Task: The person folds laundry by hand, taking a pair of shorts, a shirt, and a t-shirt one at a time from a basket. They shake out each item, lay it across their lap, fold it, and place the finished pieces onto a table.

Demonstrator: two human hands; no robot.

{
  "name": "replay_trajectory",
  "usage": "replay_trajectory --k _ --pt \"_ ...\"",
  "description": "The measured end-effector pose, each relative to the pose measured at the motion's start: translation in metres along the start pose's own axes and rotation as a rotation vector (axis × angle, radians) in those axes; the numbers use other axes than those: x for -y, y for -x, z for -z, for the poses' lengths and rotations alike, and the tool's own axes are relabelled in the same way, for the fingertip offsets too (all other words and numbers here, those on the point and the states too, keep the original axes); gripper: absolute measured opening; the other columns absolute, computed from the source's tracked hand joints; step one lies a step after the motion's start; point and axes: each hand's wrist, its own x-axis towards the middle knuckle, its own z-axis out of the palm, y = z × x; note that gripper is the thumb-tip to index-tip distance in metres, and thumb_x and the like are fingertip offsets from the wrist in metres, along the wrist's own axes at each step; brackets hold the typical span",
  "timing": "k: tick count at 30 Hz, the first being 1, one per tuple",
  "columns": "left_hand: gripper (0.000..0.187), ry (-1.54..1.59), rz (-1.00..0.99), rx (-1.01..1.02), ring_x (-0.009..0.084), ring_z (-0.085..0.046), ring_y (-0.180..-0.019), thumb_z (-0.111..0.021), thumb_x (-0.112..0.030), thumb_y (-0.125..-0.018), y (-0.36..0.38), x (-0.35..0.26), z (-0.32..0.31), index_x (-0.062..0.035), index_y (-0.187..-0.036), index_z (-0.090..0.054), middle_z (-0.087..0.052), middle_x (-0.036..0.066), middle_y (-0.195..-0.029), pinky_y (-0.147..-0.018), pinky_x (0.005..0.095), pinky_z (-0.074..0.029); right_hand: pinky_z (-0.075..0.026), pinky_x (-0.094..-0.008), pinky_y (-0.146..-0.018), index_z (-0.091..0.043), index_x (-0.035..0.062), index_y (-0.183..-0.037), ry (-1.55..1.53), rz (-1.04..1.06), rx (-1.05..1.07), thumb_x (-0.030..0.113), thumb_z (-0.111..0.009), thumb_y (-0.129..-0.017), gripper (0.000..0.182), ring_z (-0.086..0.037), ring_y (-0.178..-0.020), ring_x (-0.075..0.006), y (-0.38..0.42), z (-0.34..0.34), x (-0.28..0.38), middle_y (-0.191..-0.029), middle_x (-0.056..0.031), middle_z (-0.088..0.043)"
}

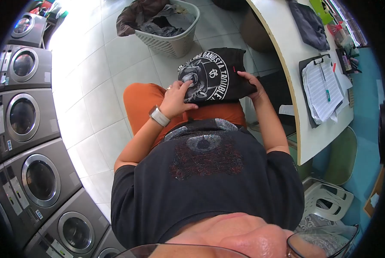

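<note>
Left hand (177, 98) and right hand (252, 82) extended forward, fingers curled, gripping.

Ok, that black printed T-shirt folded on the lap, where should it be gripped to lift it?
Probably by its two short side edges, one hand from each side. The black T-shirt lies flat, folded into a rectangle on the lap, with the left hand and right hand already at those edges.

Bright even daylight, glare on floor tiles (93, 64), fisheye warp, dark vignette edges
</note>
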Motion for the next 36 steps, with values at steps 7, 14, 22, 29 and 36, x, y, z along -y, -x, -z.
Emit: replay_trajectory --k 7,14,22,29,36 --pt "0.046 0.16 0.004 -0.269 0.0348 -0.054 -0.088 -0.054 0.008 -0.064 0.032 0.027 -0.019 -0.0061 -0.108 -0.051 -0.05 0.016 -0.096 -0.077 0.0402 -0.047 -0.051 -0.0385 -0.086 -0.054 -0.0061 -0.111 -0.038 -0.041 -0.018 0.016 -0.05 -0.089 0.031 -0.064 -0.092 -0.027 0.001 -0.021 -0.003 -0.104 -0.0183 -0.063" --pt "0.037 0.078 -0.054 0.108 0.0329 -0.057 -0.082 -0.059 -0.005 -0.074 0.038 0.039 -0.029 -0.0061 -0.11 -0.056 -0.054 0.015 -0.093 -0.073 0.0379 -0.048 -0.052 -0.035 -0.082 -0.051 -0.0029 -0.116 0.254 -0.053 -0.034 0.015 -0.052 -0.089 0.033 -0.064 -0.092 -0.024 0.011 0.001 -0.006 -0.107 -0.0167 -0.062" --pt "0.031 0.61 0.011 -0.352 0.0227 -0.055 -0.098 -0.051 -0.023 -0.091 -0.058 0.023 0.0 -0.0017 -0.112 -0.059 -0.06 0.015 -0.105 -0.085 0.0322 -0.043 -0.021 -0.0702 -0.094 -0.041 0.0158 -0.132 2.111 0.952 -0.852 0.036 -0.042 -0.092 0.045 -0.027 -0.132 -0.0306 0.008 -0.112 -0.022 -0.144 -0.0102 -0.03" --pt "0.058 0.717 0.514 -0.179 0.0324 -0.031 -0.129 -0.039 -0.04 -0.094 -0.082 0.085 -0.122 -0.0041 -0.138 -0.03 -0.031 0.02 -0.141 -0.106 0.0408 -0.025 -0.019 -0.0437 -0.109 -0.025 0.0103 -0.141 1.754 0.765 -0.525 0.039 -0.041 -0.092 0.059 -0.018 -0.133 -0.0424 -0.051 -0.036 -0.051 -0.146 -0.0219 -0.018" --pt "0.033 1.938 0.844 0.257 0.0282 -0.062 -0.095 -0.056 -0.015 -0.089 -0.018 0.069 -0.032 -0.0016 -0.118 -0.05 -0.061 0.017 -0.11 -0.089 0.0445 -0.048 -0.045 -0.034 -0.067 -0.06 0.0021 -0.091 1.387 0.742 -0.487 0.022 -0.068 -0.079 0.024 -0.056 -0.079 -0.0217 0.036 -0.083 -0.073 -0.095 -0.0135 -0.06"
